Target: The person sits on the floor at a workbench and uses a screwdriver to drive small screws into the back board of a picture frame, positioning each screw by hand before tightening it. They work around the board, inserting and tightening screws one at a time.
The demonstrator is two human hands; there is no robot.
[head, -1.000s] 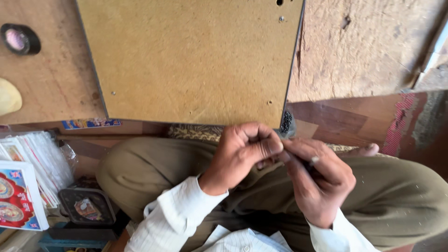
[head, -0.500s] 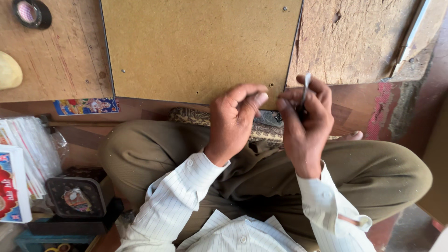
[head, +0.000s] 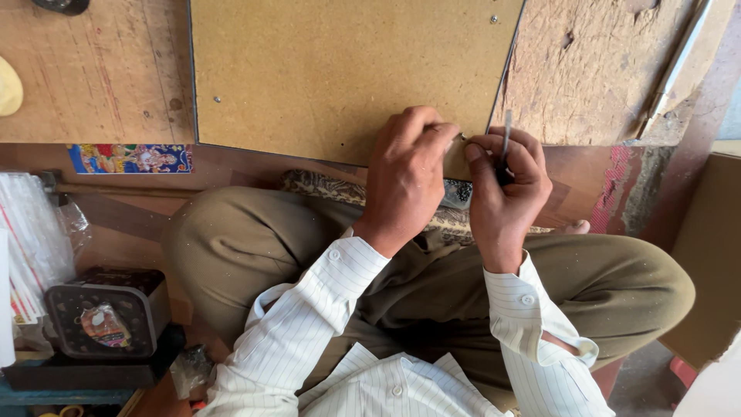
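1. Fingertips of left hand (head: pixel 407 174) pinched shut at the lower edge of the board (head: pixel 340 73); something tiny sits at the pinch, too small to identify.
2. Right hand (head: pixel 505 189) closed in a fist around a thin tool (head: pixel 505 139); its metal shaft stands up out of the fist, and thumb and forefinger meet the left fingertips.
3. Contact point lies at the board's lower right corner, just beside the dark edge where board meets the rough wall (head: pixel 594 62).
4. Board stands flat ahead of the crossed legs (head: pixel 633 278); screw heads show near its corners.
5. Patterned cloth (head: pixel 324 185) lies under the hands, across the lap.
6. Left periphery: black box (head: pixel 108 313), clear packets (head: pixel 31 232), colourful picture strip (head: pixel 127 158).
7. Risk, judged: the pinched piece could slip and drop into the cloth or between the legs, since grip is by fingertips only.
8. Risk, judged: the tool tip could skid off and scratch the board or jab the left fingers, as both hands work in touch.
9. Versus half a second ago: both hands sit higher and against the board edge; earlier they were held clear of it, above the lap, tool raised.
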